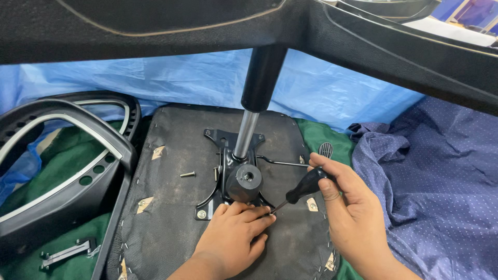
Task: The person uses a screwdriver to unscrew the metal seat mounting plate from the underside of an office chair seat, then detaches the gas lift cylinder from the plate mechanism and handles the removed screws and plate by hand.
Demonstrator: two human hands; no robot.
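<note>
Screwdriver [303, 187] tip is down at the near right corner of the black mechanism plate [228, 171], which lies on the upturned seat base [171, 207]. The right hand [353, 207] is wrapped round the black handle; the left hand [236, 233] pinches at the tip, fingers closed there. Best kept square to the screw, with pressure straight down, I'd judge. That screw is hidden under the fingertips. A loose screw [188, 175] lies to the left; the gas cylinder [257, 103] runs up behind the chair star base [363, 46], cut off above.
</note>
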